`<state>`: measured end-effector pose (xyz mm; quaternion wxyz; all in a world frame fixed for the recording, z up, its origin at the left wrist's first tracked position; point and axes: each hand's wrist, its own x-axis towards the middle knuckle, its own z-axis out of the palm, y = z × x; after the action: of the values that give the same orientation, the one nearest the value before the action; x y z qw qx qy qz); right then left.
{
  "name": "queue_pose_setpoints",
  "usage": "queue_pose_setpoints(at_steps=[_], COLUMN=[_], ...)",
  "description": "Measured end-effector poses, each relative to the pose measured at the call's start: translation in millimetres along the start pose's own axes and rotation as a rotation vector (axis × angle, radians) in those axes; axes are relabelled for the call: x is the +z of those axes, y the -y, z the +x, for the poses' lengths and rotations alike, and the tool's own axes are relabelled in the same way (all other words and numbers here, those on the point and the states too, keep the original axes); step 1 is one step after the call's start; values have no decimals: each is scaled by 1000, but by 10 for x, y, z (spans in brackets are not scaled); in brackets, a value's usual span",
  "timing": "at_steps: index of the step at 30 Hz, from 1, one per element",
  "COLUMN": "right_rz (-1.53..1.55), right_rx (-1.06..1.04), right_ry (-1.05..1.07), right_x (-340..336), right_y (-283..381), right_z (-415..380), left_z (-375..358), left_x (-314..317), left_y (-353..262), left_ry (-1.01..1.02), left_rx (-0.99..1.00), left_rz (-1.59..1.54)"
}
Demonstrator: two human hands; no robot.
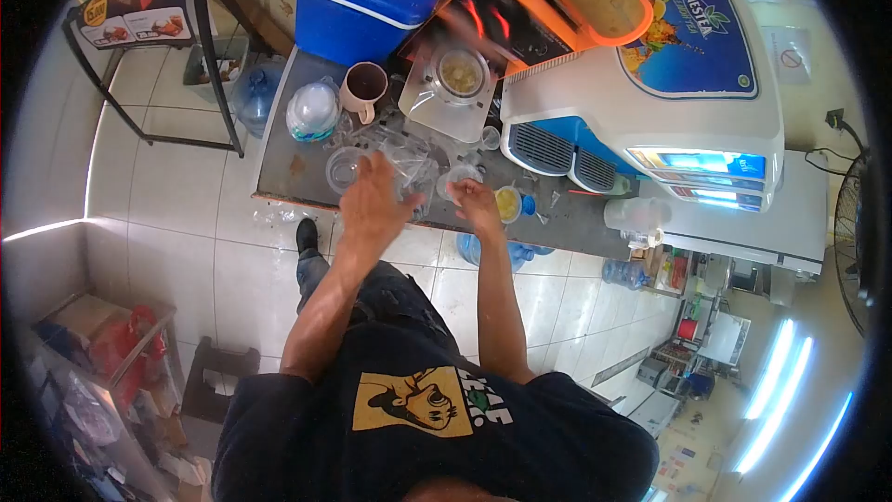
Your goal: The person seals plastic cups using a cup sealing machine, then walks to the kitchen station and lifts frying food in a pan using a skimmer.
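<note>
My left hand (370,204) is over the front edge of the dark counter (295,167), fingers spread, beside a clear plastic lid or cup (344,170). My right hand (476,204) has its fingers closed at a small clear plastic cup (459,180). Just right of it stands a small cup with yellow contents (507,204), next to a blue cap (529,205). Clear plastic pieces (409,163) lie between my hands. Behind them, a round container (461,72) sits on a pale machine plate.
A brown mug (364,84) and stacked clear lids (314,110) stand at the back left, near a blue cooler (358,5). An orange machine (520,23) and a white drink dispenser (595,84) stand behind. Large water bottles (502,251) are below the counter.
</note>
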<state>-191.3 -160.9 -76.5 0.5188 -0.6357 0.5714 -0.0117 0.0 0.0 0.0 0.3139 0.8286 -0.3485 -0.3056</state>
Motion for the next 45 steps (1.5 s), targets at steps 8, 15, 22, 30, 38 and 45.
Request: queue_pose_setpoints(at_steps=[8, 15, 22, 30, 38, 45], right_rz=[-398, -413, -437, -360, -387, -403], right_rx=[-277, -483, -653, -806, -765, -764], right_ry=[-132, -350, -515, -665, -570, -572], right_x=[-190, -650, -592, -306, -335, -357], right_y=[-141, 700, 1151, 1389, 1472, 1463], right_z=[121, -33, 707, 1077, 1136, 1114], left_z=[783, 1259, 1296, 1367, 1585, 2009], left_x=[1274, 1504, 1500, 1556, 1591, 1550], left_y=[-335, -435, -318, -308, -384, -526], left_ry=[-95, -433, -525, -421, -370, -399], left_rx=[-390, -177, -101, -109, -73, -20], left_rz=[-1126, -1526, -1220, -1365, -1441, -1440])
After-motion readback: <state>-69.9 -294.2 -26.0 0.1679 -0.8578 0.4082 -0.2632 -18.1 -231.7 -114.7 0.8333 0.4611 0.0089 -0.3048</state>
